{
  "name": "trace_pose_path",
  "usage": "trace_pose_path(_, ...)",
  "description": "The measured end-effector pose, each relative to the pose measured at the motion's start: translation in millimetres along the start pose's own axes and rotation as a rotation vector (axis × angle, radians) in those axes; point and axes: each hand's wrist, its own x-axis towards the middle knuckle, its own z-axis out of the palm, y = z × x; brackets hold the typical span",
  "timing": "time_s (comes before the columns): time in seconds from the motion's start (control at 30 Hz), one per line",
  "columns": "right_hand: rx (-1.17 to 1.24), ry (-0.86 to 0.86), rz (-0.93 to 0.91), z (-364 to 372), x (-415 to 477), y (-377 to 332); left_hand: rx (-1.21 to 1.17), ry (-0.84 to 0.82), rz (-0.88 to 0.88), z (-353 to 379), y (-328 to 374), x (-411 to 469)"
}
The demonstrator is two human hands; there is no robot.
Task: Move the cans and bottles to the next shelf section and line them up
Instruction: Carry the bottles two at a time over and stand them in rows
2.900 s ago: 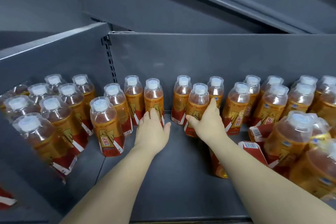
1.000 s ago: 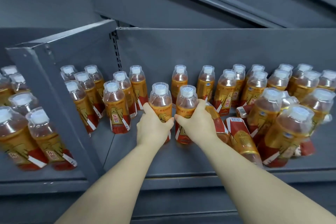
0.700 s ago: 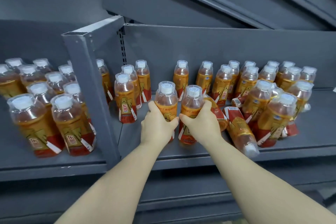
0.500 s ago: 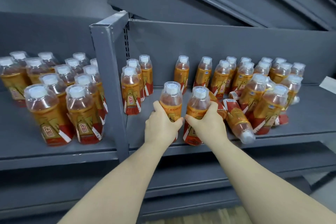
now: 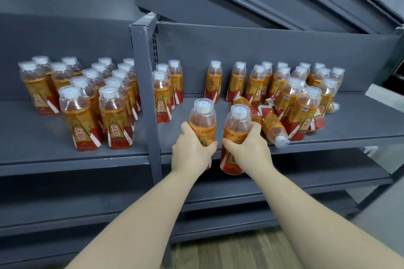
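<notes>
My left hand (image 5: 192, 153) grips one orange drink bottle (image 5: 202, 119) with a clear cap, held upright in front of the shelf edge. Right beside it, my right hand (image 5: 249, 148) grips a second, identical bottle (image 5: 236, 124). Both bottles hang off the right shelf section (image 5: 349, 124), just past its front edge. Several bottles stand in rows (image 5: 87, 98) on the left shelf section (image 5: 28, 137). On the right section stands a looser group (image 5: 301, 94), with a few bottles lying on their sides (image 5: 272, 126).
A grey upright post (image 5: 145, 94) divides the two sections. Three bottles (image 5: 162, 94) stand just right of the post. Lower shelves (image 5: 306, 183) sit beneath, and a wooden floor (image 5: 240, 251) shows at the bottom. A sloped panel overhangs above.
Both hands closed around bottles at the back of the right section and pulled them toward me, off the shelf's front edge. The view has drawn back and shifted, showing more of the left section.
</notes>
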Motion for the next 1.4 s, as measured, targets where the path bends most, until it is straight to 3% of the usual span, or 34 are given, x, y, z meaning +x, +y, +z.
trace_pose_path(0.3,0.023,-0.121,-0.054,15,-53,-9,0.043,0.091,-0.110,-42,-34,-60)
trace_pose_path(0.57,0.053,-0.230,-0.153,57,-95,-60,0.077,0.221,-0.198,-111,-79,-85)
trace_pose_path(1.4,0.116,-0.357,-0.265,283,-192,-275,0.076,0.359,-0.317,-340,-296,-44)
